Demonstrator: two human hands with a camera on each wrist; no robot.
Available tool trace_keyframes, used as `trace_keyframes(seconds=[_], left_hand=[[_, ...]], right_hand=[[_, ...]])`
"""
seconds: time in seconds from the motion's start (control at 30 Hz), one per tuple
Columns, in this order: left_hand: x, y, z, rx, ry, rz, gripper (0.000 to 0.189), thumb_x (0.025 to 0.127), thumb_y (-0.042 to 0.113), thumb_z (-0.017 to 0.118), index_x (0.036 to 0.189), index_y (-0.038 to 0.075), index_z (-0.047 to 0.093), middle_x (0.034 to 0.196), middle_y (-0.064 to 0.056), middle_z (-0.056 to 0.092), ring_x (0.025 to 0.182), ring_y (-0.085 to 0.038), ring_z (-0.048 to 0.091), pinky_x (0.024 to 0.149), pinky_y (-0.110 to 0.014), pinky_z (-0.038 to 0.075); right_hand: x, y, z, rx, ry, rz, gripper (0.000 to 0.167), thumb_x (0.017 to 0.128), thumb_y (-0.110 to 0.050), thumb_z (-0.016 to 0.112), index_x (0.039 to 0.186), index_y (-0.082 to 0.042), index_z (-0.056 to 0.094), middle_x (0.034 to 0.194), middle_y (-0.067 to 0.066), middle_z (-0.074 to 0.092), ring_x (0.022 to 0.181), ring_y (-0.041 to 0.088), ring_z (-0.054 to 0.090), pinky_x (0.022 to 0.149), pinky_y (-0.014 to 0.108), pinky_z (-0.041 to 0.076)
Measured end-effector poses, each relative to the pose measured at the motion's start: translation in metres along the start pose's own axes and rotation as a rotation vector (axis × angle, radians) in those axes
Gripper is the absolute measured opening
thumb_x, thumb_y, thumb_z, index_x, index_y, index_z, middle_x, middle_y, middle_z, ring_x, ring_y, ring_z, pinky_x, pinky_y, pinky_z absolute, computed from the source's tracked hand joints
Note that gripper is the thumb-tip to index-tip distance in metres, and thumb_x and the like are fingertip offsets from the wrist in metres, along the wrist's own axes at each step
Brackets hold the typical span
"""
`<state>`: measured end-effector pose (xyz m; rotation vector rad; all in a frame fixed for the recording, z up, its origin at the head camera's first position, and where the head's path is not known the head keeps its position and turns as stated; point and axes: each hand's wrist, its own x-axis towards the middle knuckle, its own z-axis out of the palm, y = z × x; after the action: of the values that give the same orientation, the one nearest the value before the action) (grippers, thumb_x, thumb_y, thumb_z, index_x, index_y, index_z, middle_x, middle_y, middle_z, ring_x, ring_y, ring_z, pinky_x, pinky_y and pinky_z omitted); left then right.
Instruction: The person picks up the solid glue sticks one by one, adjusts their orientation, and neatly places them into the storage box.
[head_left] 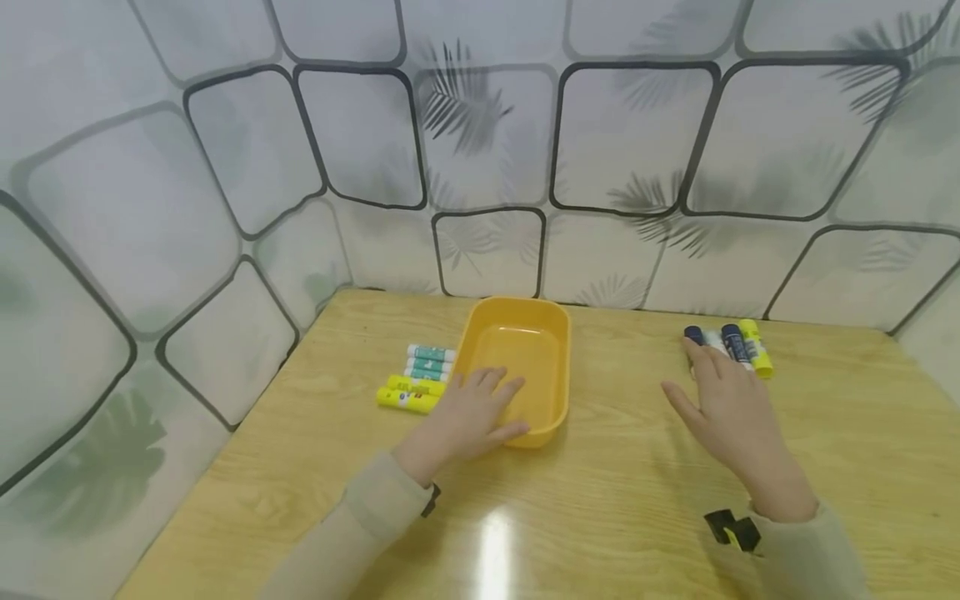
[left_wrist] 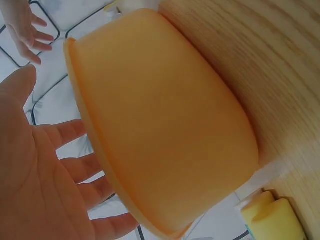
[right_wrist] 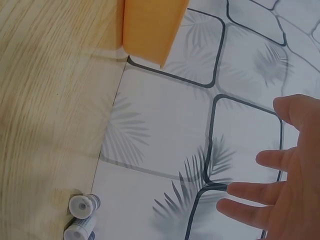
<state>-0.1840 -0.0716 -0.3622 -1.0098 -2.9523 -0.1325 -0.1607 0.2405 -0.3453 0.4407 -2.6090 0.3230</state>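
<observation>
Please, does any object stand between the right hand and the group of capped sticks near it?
Nothing visible does: the right hand hovers near the capped sticks and partly covers them in the head view, with no object between.

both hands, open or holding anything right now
Left hand: open, holding nothing, at the orange rectangular plastic tub.
Right hand: open, holding nothing.

Soft, even light leaves a white glare (head_left: 494,554) on the table (head_left: 600,517); wrist views look dimmer.
</observation>
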Motion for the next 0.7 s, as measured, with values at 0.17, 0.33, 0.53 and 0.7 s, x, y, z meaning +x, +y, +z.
trace_keyframes(seconds=[0.17, 0.33, 0.53, 0.7], left_hand=[[-0.0015, 0.0000, 0.0027, -0.006, -0.024, 0.016, 0.063, 0.088, 0.058, 0.032, 0.129, 0.012, 0.043, 0.128, -0.011, 0.043, 0.117, -0.028, 0.038, 0.091, -0.049, 0.032], [-0.0011, 0.0000, 0.0037, 0.016, -0.054, 0.016, 0.063, 0.088, 0.059, 0.029, 0.125, 0.011, 0.047, 0.117, -0.008, 0.051, 0.107, -0.024, 0.045, 0.085, -0.042, 0.038], [-0.0005, 0.0007, 0.0030, 0.008, -0.092, 0.019, 0.061, 0.088, 0.057, 0.031, 0.124, 0.011, 0.048, 0.111, -0.007, 0.054, 0.101, -0.022, 0.049, 0.082, -0.038, 0.041], [-0.0014, 0.0008, 0.0041, -0.029, -0.112, 0.046, 0.056, 0.088, 0.053, 0.037, 0.121, 0.010, 0.051, 0.102, -0.005, 0.057, 0.088, -0.018, 0.053, 0.074, -0.031, 0.043]], right_hand=[[-0.0011, 0.0009, 0.0021, -0.021, -0.034, 0.010, 0.061, 0.088, -0.034, 0.052, 0.129, 0.007, 0.034, 0.117, 0.031, 0.044, 0.102, 0.045, 0.042, 0.079, 0.058, 0.033], [-0.0022, 0.0012, 0.0042, -0.006, -0.056, 0.028, 0.061, 0.089, -0.035, 0.050, 0.131, 0.005, 0.034, 0.119, 0.031, 0.042, 0.105, 0.046, 0.040, 0.081, 0.059, 0.031], [-0.0024, 0.0031, 0.0055, -0.004, -0.060, 0.028, 0.062, 0.088, -0.035, 0.052, 0.130, 0.006, 0.034, 0.119, 0.032, 0.042, 0.104, 0.047, 0.039, 0.081, 0.060, 0.030], [-0.0033, 0.0067, 0.0064, -0.008, -0.035, 0.020, 0.060, 0.087, -0.035, 0.054, 0.127, 0.008, 0.037, 0.115, 0.032, 0.043, 0.098, 0.047, 0.042, 0.077, 0.058, 0.033]])
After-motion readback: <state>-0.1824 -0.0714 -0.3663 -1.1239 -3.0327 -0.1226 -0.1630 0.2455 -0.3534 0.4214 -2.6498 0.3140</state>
